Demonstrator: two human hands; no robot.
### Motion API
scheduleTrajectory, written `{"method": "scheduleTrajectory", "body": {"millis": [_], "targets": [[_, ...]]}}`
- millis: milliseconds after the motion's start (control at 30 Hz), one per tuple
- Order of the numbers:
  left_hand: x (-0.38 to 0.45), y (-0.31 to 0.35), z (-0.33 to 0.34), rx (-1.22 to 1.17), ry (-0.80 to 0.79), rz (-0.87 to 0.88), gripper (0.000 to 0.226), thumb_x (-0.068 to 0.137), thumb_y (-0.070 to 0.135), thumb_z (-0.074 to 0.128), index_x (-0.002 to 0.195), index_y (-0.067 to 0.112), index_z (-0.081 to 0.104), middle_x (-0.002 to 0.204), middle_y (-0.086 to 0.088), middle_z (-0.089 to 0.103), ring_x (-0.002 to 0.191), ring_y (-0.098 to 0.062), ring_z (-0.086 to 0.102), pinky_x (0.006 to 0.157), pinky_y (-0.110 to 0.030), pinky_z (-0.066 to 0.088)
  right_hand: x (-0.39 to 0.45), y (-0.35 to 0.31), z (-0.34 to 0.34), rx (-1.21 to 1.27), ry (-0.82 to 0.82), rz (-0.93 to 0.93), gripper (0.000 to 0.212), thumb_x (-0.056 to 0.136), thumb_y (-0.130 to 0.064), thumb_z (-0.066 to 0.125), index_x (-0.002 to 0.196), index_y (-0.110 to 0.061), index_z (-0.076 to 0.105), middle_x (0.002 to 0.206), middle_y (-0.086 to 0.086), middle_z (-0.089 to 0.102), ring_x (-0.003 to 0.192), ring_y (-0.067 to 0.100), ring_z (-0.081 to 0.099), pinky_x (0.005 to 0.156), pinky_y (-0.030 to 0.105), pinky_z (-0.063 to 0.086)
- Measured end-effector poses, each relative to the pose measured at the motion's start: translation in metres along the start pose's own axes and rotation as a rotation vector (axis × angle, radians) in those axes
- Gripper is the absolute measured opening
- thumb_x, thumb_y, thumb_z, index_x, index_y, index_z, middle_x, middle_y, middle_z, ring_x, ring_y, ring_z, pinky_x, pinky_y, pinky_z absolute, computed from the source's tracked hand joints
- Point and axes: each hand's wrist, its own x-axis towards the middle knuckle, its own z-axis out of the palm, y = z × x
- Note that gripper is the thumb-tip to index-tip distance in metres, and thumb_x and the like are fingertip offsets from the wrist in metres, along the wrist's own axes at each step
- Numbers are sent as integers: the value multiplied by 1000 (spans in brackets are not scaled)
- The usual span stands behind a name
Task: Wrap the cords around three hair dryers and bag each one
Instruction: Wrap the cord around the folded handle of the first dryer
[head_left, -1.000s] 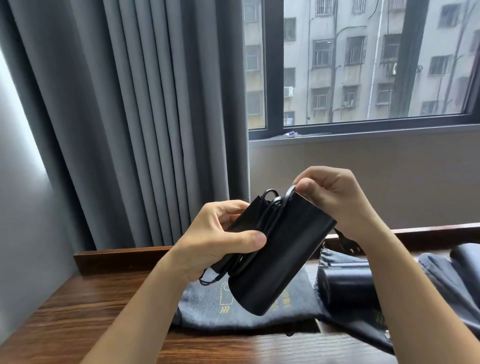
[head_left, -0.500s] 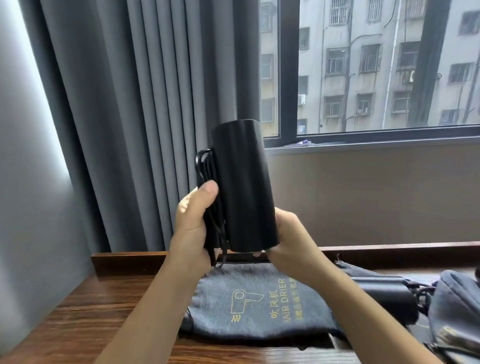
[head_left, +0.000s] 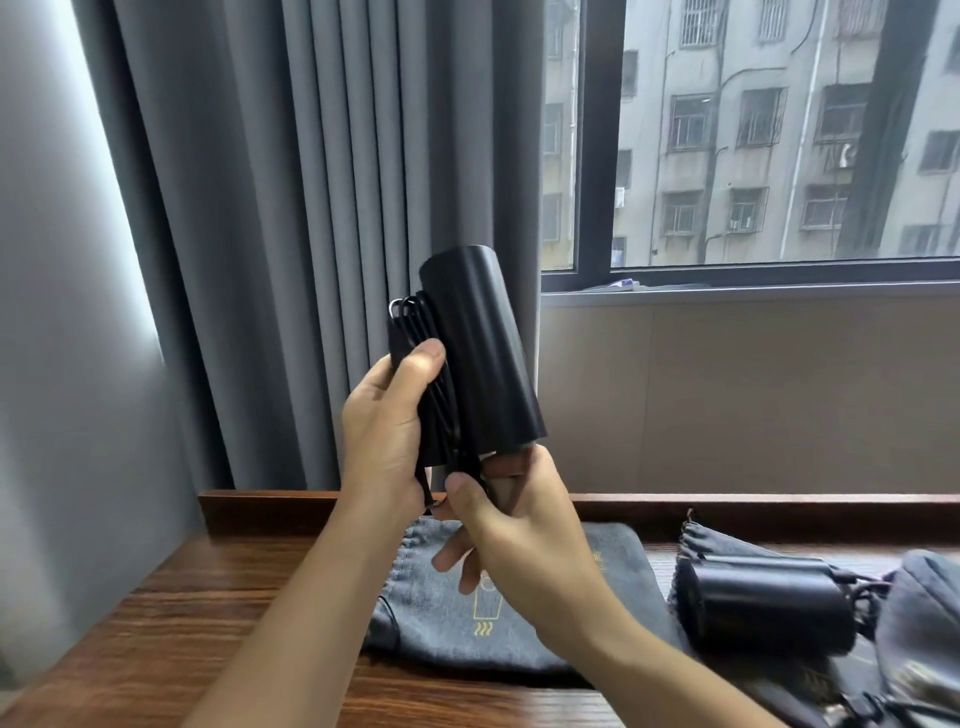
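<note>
A black hair dryer (head_left: 483, 353) stands upright in the air above the table, its black cord (head_left: 410, 322) looped along its left side. My left hand (head_left: 387, 431) grips the folded handle and cord, thumb pressed on the loops. My right hand (head_left: 511, 525) pinches the dryer's lower end between thumb and forefinger, its other fingers loose beneath. Under the hands a grey drawstring bag (head_left: 613, 608) with a yellow dryer print lies flat. A second black hair dryer (head_left: 769, 603) lies on its side on another grey bag (head_left: 696, 540) to the right.
A wooden table (head_left: 182, 639) with a raised back ledge (head_left: 779, 512) carries everything. A further grey bag (head_left: 919, 639) bulges at the far right, with cord beside it. Grey curtains (head_left: 311, 208) hang behind, and a window (head_left: 753, 130) sits above a beige wall panel.
The dryer went from tilted and low to upright and higher. My right hand left its top end and now pinches its lower end, shifted a little toward the left hand.
</note>
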Motion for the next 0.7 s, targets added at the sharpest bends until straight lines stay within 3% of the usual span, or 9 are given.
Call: {"method": "scheduleTrajectory", "body": {"millis": [167,267,367,433,567,633,700], "targets": [[-1,-3,1,46,-25,36,19,95,23,70,106,8,73,88,-4,80,76,-16,78,59,-27,60,-8,9,9,-93,145,-139,28,96,-19,71,104,-28,46,92,-2,72,62,27,73,49,31,51],[-2,-3,1,44,2,95,15,94,21,71,98,7,73,81,-4,78,72,-17,76,60,-28,60,-8,18,9,-316,203,-331,40,92,-31,75,90,-45,37,71,-7,65,53,14,64,50,25,46],[0,-5,0,41,68,198,14,93,18,73,87,6,71,77,-4,72,73,-18,71,64,-31,60,-6,20,3,-619,188,-569,38,95,-34,70,92,-38,32,53,-16,42,45,12,46,46,16,32],[0,-7,-1,93,95,306,16,93,16,74,84,5,68,75,-5,67,72,-17,65,65,-30,59,-4,15,-2,-759,174,-624,40,96,-30,69,98,-35,30,58,-16,45,48,13,47,48,22,38],[-6,-8,-2,195,102,457,12,92,11,75,86,4,69,74,3,68,70,-8,64,66,-25,55,-7,-2,-11,-654,-9,-346,51,93,-17,72,101,-38,26,90,-5,64,71,15,61,66,26,50],[-12,-9,-6,223,96,484,8,91,10,76,89,3,71,77,2,70,73,-9,66,67,-25,56,-13,-4,-21,-555,-30,-259,44,92,-22,74,101,-35,33,91,-3,69,72,16,66,70,38,58],[-23,-13,-14,219,80,471,4,91,8,76,89,7,73,78,3,72,75,-10,68,69,-23,56,-21,0,-37,-467,75,-245,37,91,-37,73,101,-34,38,84,0,75,72,17,71,70,51,60]]}}
